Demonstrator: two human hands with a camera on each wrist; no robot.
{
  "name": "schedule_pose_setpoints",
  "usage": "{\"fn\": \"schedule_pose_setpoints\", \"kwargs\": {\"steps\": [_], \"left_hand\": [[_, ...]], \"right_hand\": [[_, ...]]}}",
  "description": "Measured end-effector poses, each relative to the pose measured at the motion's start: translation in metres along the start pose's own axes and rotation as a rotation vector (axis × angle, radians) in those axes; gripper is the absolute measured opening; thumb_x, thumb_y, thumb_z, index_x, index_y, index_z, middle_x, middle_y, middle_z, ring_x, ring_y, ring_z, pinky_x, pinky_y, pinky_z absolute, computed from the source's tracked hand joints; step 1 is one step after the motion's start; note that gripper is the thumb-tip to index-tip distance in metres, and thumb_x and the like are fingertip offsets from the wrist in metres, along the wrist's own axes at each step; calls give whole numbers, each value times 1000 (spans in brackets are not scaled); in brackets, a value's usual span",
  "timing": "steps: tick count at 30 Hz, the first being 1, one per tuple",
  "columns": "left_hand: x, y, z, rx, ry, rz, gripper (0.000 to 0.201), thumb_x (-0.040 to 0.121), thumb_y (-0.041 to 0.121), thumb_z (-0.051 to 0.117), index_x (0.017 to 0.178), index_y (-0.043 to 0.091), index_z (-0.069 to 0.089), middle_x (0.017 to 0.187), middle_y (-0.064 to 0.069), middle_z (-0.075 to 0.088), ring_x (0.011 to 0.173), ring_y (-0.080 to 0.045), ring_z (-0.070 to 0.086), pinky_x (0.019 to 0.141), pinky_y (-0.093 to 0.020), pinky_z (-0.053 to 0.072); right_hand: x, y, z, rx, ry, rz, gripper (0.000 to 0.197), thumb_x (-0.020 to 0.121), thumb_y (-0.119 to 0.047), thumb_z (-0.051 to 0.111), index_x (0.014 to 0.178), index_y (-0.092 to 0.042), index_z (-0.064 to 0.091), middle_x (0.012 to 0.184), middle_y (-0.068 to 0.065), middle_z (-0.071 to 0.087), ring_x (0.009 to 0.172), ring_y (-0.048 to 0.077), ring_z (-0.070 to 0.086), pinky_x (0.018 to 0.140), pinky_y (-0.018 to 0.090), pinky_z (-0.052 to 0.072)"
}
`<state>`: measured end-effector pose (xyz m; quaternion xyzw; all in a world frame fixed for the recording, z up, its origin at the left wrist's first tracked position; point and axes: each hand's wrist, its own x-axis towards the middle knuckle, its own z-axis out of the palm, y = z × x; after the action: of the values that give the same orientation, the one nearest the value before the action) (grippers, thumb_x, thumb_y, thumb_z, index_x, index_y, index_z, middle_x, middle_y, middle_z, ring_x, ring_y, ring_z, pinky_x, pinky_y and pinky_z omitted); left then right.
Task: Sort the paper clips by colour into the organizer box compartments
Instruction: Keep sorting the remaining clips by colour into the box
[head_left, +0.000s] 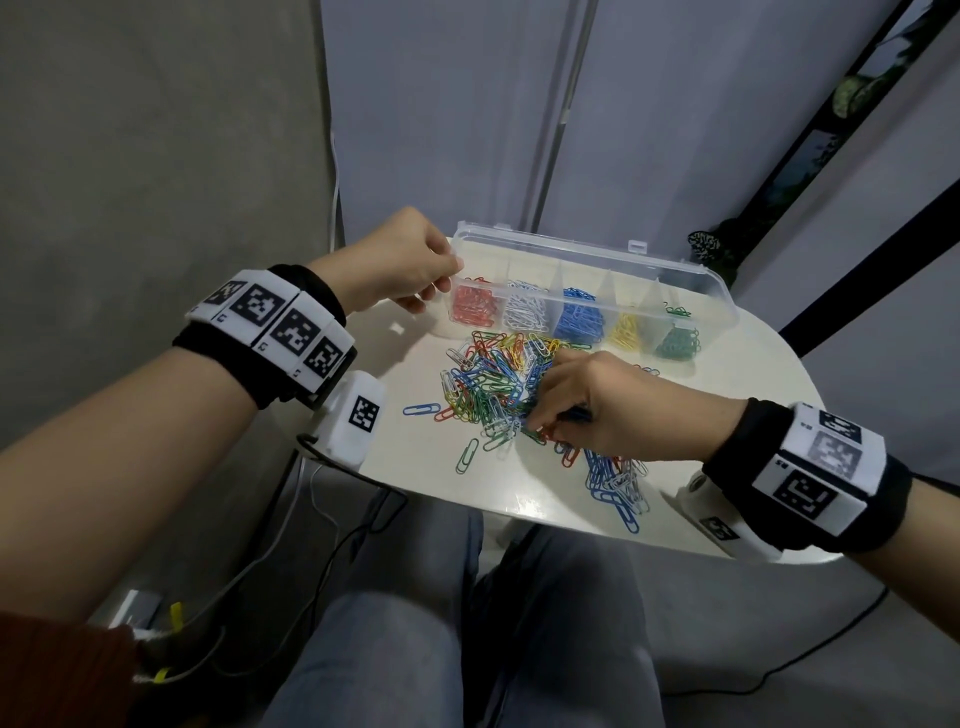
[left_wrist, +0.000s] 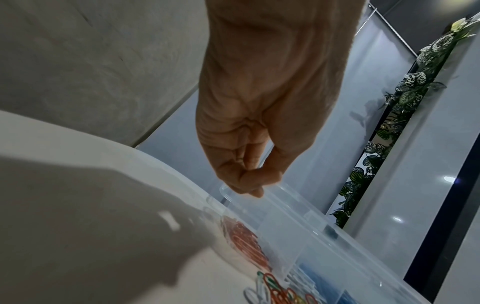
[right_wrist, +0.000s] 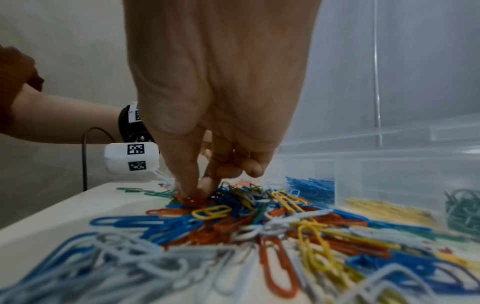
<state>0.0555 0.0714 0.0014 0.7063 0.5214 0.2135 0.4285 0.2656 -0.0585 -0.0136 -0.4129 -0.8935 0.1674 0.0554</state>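
Observation:
A clear organizer box (head_left: 670, 270) stands open at the back of the white table (head_left: 410, 467). Its compartments hold red (head_left: 472, 306), white, blue (head_left: 579, 319), yellow and green (head_left: 675, 343) clips. My left hand (head_left: 441, 283) grips the box's left corner (left_wrist: 233, 197), fingers curled on the rim. A mixed pile of paper clips (head_left: 493, 384) lies in front of the box. My right hand (head_left: 540, 423) is down on the pile's near side. Its thumb and forefinger (right_wrist: 193, 191) pinch a red paper clip (right_wrist: 192, 200) that lies on the heap.
A second heap of blue and white clips (head_left: 613, 483) lies near the table's front edge. Single blue (head_left: 421, 409) and green (head_left: 467, 455) clips lie left of the pile. Cables (head_left: 332, 545) trail on the floor by my knees. A plant (head_left: 727, 244) stands behind the box.

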Motion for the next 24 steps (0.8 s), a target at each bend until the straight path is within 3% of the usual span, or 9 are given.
{"fn": "schedule_pose_setpoints", "kwargs": {"steps": [5, 8, 11, 17, 19, 21, 24], "left_hand": [[1, -1, 0, -4, -2, 5, 22, 99, 15, 52, 95, -3, 64, 70, -7, 58, 54, -14, 46, 37, -17, 43], [1, -1, -1, -3, -3, 6, 22, 99, 15, 52, 95, -3, 64, 71, -7, 58, 54, -14, 46, 37, -17, 43], [1, -1, -1, 0, -4, 8, 22, 99, 15, 52, 94, -2, 64, 72, -8, 58, 54, -15, 46, 37, -17, 43], [1, -1, 0, -2, -5, 8, 21, 99, 15, 52, 95, -3, 64, 70, -7, 57, 54, -14, 47, 37, -18, 43], [1, -2, 0, -3, -3, 10, 21, 99, 14, 52, 96, -3, 64, 70, -7, 57, 54, -14, 46, 37, -18, 43], [1, -2, -1, -4, -3, 9, 21, 99, 15, 52, 96, -3, 64, 70, -7, 58, 54, -14, 47, 37, -19, 44], [1, -2, -1, 3, -1, 9, 20, 99, 16, 53, 94, 0, 64, 72, -7, 59, 55, -14, 48, 38, -19, 44]], "right_hand": [[-6, 3, 1, -29, -22, 53, 11, 78, -14, 76, 89, -17, 76, 85, -4, 65, 85, 20, 52, 74, 41, 46], [-4, 5, 3, -49, -38, 74, 6, 78, -12, 73, 80, -18, 75, 83, -5, 64, 85, 19, 51, 74, 39, 46], [0, 5, 4, -77, -50, 68, 14, 79, -6, 67, 72, -18, 69, 77, -8, 61, 82, 15, 48, 74, 37, 45], [2, -1, -5, -80, -44, 131, 9, 85, -7, 63, 77, -11, 65, 77, -3, 62, 80, 14, 47, 71, 32, 43], [3, -5, -19, 15, 44, 223, 6, 88, -11, 65, 83, -12, 69, 81, -5, 62, 78, 5, 50, 70, 23, 42], [11, -10, -35, 139, 228, 299, 4, 87, -11, 68, 85, -13, 71, 79, -7, 63, 69, -2, 51, 63, 12, 39], [35, -11, -55, 470, 494, 410, 7, 83, -3, 71, 90, -3, 71, 71, 1, 64, 56, -3, 53, 60, 9, 43]]}}
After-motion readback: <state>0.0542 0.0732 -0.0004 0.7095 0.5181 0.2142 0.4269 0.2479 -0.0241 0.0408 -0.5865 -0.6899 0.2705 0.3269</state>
